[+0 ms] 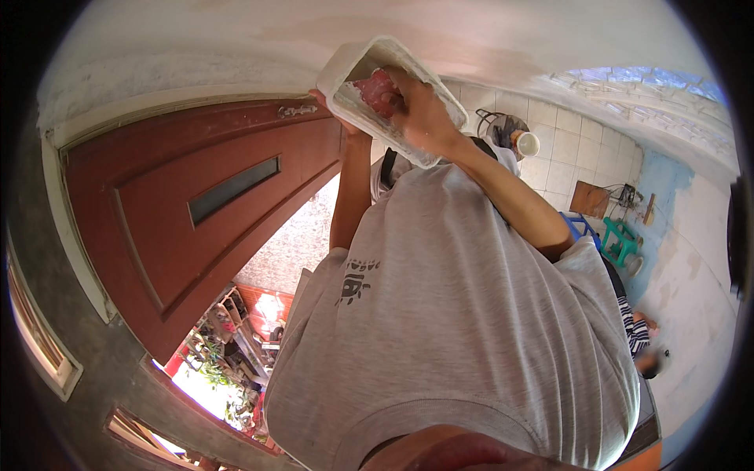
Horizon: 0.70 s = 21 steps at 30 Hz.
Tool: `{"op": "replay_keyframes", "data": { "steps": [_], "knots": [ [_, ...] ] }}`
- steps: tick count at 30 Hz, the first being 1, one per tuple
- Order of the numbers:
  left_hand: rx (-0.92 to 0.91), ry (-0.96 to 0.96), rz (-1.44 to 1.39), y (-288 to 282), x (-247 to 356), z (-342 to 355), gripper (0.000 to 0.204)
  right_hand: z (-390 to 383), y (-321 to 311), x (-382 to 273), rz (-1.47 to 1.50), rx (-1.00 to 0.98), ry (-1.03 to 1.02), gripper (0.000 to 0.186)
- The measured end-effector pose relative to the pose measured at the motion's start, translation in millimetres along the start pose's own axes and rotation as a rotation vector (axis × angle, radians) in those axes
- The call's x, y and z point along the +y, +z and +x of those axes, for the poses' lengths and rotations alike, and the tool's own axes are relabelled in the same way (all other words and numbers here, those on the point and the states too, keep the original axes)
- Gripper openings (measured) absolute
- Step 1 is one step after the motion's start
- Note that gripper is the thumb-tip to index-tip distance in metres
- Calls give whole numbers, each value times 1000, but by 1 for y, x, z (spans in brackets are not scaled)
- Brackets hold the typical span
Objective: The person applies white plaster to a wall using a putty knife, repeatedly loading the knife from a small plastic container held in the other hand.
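Observation:
A white rectangular plastic tub [357, 118], its walls smeared with whitish residue, is held tilted in front of my chest. My left hand [334, 106] is closed on its left side, with most of the fingers hidden behind the wall. Inside the tub, my right hand [420, 118] is closed on a red piece [378, 93] marked with white smears. The exact kind of the red piece does not show, and part of it is covered by my fingers.
A reddish-brown wooden door [228, 196] stands at the left. Off to the right are a white bucket [527, 144], a green plastic stool [620, 242] and a brown board [589, 199]. A person in a striped top [633, 326] is at the far right, near the patchy wall [691, 275].

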<state>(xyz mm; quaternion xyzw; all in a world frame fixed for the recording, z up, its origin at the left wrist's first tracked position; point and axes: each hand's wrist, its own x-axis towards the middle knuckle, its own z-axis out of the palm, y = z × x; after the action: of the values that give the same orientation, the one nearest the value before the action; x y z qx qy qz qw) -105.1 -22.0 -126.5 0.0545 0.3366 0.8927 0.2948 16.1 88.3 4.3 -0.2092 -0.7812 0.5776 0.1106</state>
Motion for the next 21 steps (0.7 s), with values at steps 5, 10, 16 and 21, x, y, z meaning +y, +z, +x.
{"op": "replay_keyframes", "data": {
  "steps": [5,10,16,21],
  "knots": [
    [11,10,22,1,1,1,82,1,1,7,74,7,35,49],
    [8,5,32,1,-2,2,85,-3,-2,0,135,-31,91,44],
    [-4,-5,30,2,-4,3,88,-10,-4,-12,81,18,36,39],
    [-7,0,36,2,-11,9,90,-21,-39,-44,-29,54,60,36]
  ]
}}
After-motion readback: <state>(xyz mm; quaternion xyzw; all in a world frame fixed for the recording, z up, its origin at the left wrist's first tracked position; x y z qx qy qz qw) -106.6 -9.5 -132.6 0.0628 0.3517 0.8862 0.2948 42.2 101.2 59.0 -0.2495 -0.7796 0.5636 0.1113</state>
